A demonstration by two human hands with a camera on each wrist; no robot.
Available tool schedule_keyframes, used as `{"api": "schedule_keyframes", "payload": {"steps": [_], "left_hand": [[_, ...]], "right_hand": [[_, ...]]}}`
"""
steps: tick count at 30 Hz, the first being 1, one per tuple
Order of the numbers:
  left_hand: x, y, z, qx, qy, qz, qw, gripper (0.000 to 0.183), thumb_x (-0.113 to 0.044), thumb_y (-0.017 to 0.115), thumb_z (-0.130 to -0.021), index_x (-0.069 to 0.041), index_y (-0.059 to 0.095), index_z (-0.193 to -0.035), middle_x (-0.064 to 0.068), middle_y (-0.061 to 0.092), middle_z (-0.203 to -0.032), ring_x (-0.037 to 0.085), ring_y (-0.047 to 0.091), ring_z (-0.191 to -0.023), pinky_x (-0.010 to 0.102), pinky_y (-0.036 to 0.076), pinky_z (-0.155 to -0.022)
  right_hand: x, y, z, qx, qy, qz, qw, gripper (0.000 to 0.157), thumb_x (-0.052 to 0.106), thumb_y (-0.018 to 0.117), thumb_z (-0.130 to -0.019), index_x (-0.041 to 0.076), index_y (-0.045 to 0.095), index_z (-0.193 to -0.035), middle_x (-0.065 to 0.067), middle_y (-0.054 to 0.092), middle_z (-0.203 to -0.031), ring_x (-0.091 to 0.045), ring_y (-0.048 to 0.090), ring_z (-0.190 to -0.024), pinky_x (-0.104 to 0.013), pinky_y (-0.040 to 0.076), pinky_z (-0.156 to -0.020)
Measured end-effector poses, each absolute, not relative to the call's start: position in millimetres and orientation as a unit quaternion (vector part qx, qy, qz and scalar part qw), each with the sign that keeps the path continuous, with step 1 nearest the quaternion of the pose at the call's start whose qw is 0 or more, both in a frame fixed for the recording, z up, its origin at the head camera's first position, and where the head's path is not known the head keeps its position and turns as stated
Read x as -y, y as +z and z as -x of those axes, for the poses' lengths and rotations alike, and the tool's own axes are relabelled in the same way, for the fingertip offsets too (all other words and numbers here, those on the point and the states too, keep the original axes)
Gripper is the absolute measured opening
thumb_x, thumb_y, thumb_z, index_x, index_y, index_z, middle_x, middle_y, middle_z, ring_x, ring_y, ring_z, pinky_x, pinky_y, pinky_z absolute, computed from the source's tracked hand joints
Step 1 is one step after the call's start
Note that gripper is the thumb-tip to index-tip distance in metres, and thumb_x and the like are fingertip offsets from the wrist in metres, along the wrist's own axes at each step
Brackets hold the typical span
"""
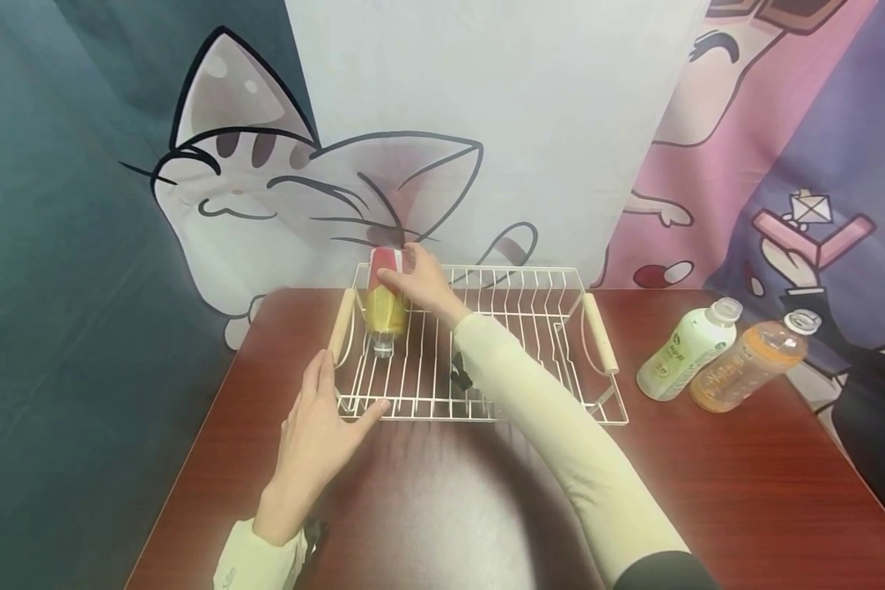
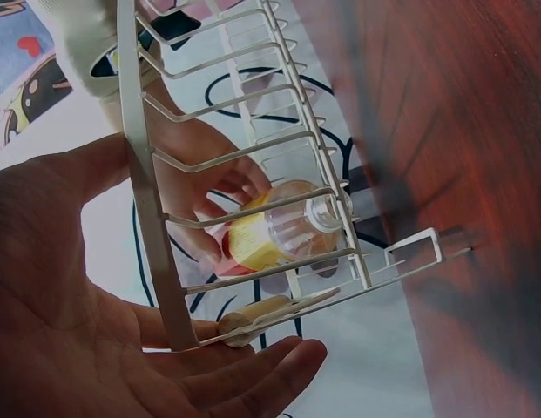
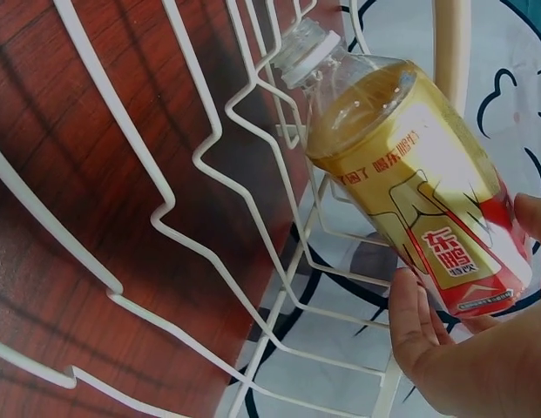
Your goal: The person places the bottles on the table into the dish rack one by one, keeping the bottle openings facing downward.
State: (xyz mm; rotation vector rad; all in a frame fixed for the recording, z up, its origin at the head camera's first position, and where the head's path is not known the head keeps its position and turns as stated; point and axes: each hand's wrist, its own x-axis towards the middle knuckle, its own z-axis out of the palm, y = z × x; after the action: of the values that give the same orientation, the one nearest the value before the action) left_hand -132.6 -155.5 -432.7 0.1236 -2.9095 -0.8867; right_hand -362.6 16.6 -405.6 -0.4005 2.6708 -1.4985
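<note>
A drink bottle (image 1: 386, 310) with a yellow and red label is tipped neck-down inside the left end of a white wire dish rack (image 1: 516, 267). My right hand (image 1: 425, 283) grips it near its red base. In the right wrist view the transparent cap (image 3: 307, 54) points toward the rack's wires. My left hand (image 1: 317, 430) lies at the rack's front left corner, thumb spread along the front and fingers extended by the left wooden handle (image 1: 342, 324). The left wrist view shows that thumb touching the front rail (image 2: 146, 187).
To the right of the rack, a pale green bottle (image 1: 686, 351) and an orange bottle (image 1: 748, 365) stand together on the red-brown table (image 1: 428, 508). Another wooden handle (image 1: 600, 334) is on the rack's right end. A cartoon-printed cloth (image 1: 560, 123) hangs behind.
</note>
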Motion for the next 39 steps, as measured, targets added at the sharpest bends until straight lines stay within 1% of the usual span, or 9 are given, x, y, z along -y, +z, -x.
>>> {"api": "schedule_keyframes", "payload": {"steps": [3, 8, 9, 11, 20, 24, 28, 34, 39], "left_hand": [[154.7, -432.2, 133.2, 0.955, -0.292, -0.040, 0.048, 0.120, -0.068, 0.076, -0.096, -0.002, 0.015, -0.177, 0.019, 0.019, -0.183, 0.054, 0.043, -0.154, 0.082, 0.044, -0.107], [153.4, -430.8, 134.2, 0.954, -0.292, -0.035, 0.052, 0.118, -0.063, 0.077, -0.097, 0.000, 0.017, -0.176, 0.020, 0.020, -0.182, 0.055, 0.043, -0.154, 0.081, 0.045, -0.109], [153.3, -430.4, 134.6, 0.954, -0.292, -0.035, 0.053, 0.117, -0.063, 0.077, -0.097, 0.000, 0.017, -0.176, 0.020, 0.021, -0.182, 0.055, 0.044, -0.154, 0.081, 0.045, -0.109], [153.2, -429.3, 134.9, 0.955, -0.290, -0.035, 0.052, 0.118, -0.065, 0.076, -0.097, 0.000, 0.017, -0.176, 0.020, 0.021, -0.182, 0.055, 0.044, -0.153, 0.081, 0.045, -0.108], [155.5, -428.6, 138.2, 0.955, -0.288, -0.035, 0.058, 0.122, -0.070, 0.075, -0.096, -0.002, 0.016, -0.177, 0.020, 0.021, -0.182, 0.053, 0.039, -0.157, 0.083, 0.044, -0.108], [156.0, -432.4, 139.4, 0.954, -0.290, -0.035, 0.068, 0.121, -0.068, 0.076, -0.095, -0.001, 0.017, -0.176, 0.019, 0.022, -0.182, 0.051, 0.036, -0.159, 0.082, 0.044, -0.109], [155.4, -437.3, 137.8, 0.953, -0.290, -0.027, 0.083, 0.120, -0.068, 0.077, -0.095, 0.000, 0.019, -0.176, 0.019, 0.025, -0.181, 0.050, 0.038, -0.158, 0.081, 0.046, -0.107], [153.8, -443.2, 134.6, 0.952, -0.290, -0.027, 0.097, 0.120, -0.069, 0.078, -0.094, 0.000, 0.022, -0.175, 0.019, 0.029, -0.179, 0.050, 0.043, -0.154, 0.080, 0.047, -0.105], [152.2, -446.3, 134.4, 0.950, -0.294, -0.029, 0.097, 0.121, -0.071, 0.077, -0.094, -0.001, 0.022, -0.176, 0.018, 0.028, -0.180, 0.049, 0.040, -0.157, 0.080, 0.046, -0.107]], "right_hand": [[-19.3, -416.2, 378.4, -0.865, -0.483, 0.132, 0.023, 0.099, 0.059, 0.078, -0.098, 0.004, 0.038, -0.169, -0.020, 0.050, -0.167, -0.036, 0.049, -0.153, -0.051, 0.042, -0.126], [-28.8, -405.8, 376.6, -0.865, -0.481, 0.139, 0.003, 0.099, 0.056, 0.081, -0.097, 0.000, 0.038, -0.168, -0.023, 0.048, -0.168, -0.037, 0.050, -0.153, -0.051, 0.042, -0.126], [-32.4, -390.2, 363.1, -0.869, -0.476, 0.137, 0.001, 0.096, 0.049, 0.080, -0.099, -0.002, 0.037, -0.168, -0.025, 0.045, -0.170, -0.039, 0.047, -0.155, -0.053, 0.040, -0.128], [-39.9, -381.7, 358.4, -0.875, -0.464, 0.140, -0.009, 0.095, 0.047, 0.080, -0.099, -0.001, 0.037, -0.168, -0.025, 0.044, -0.170, -0.040, 0.047, -0.155, -0.054, 0.041, -0.127], [-97.4, -331.9, 327.4, -0.911, -0.387, 0.139, -0.038, 0.095, 0.052, 0.077, -0.101, 0.006, 0.034, -0.172, -0.022, 0.042, -0.172, -0.041, 0.040, -0.158, -0.063, 0.036, -0.127], [-126.1, -317.7, 303.7, -0.908, -0.389, 0.144, -0.053, 0.091, 0.048, 0.078, -0.101, 0.008, 0.036, -0.172, -0.021, 0.042, -0.171, -0.040, 0.044, -0.154, -0.064, 0.038, -0.125], [-158.5, -317.4, 272.3, -0.898, -0.410, 0.146, -0.063, 0.089, 0.046, 0.077, -0.101, 0.010, 0.037, -0.172, -0.018, 0.042, -0.171, -0.037, 0.042, -0.156, -0.062, 0.035, -0.128], [-206.7, -332.9, 223.6, -0.896, -0.418, 0.106, -0.103, 0.082, 0.042, 0.078, -0.103, 0.013, 0.043, -0.170, -0.017, 0.046, -0.170, -0.037, 0.045, -0.156, -0.063, 0.035, -0.128], [-240.4, -357.7, 183.3, -0.889, -0.420, 0.057, -0.175, 0.072, 0.032, 0.082, -0.101, 0.014, 0.053, -0.164, -0.018, 0.056, -0.159, -0.038, 0.051, -0.149, -0.064, 0.036, -0.125]]}}
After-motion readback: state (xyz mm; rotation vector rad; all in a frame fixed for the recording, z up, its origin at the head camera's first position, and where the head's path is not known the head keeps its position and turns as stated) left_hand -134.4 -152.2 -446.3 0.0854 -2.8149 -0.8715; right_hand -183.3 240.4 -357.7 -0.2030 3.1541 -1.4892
